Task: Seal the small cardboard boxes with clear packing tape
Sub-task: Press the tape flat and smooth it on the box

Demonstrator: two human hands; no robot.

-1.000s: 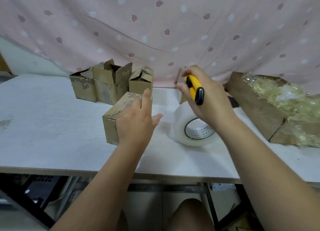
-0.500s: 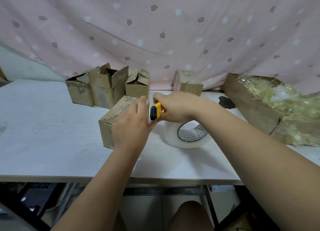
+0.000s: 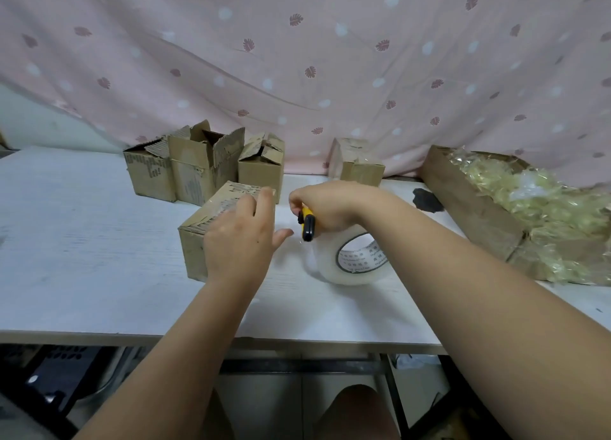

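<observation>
A small closed cardboard box (image 3: 198, 238) with tape across its top stands on the white table (image 3: 82, 274). My left hand (image 3: 241, 238) presses flat on the box's right side, fingers straight. My right hand (image 3: 327, 208) grips a yellow and black utility knife (image 3: 307, 223) just right of the box, above a large roll of clear tape (image 3: 350, 261) lying on the table. The strip between roll and box is too transparent to make out.
Three open small boxes (image 3: 205, 165) stand at the back left, and one taped box (image 3: 357, 165) at the back centre. A long cardboard tray (image 3: 469, 205) of crumpled clear tape scraps fills the right. A pink curtain (image 3: 297, 59) hangs behind. A dark stain (image 3: 426, 200) marks the table.
My right hand brought the knife down from above the roll to the gap beside the box, then turned it so the black end points down. My left hand stayed on the box.
</observation>
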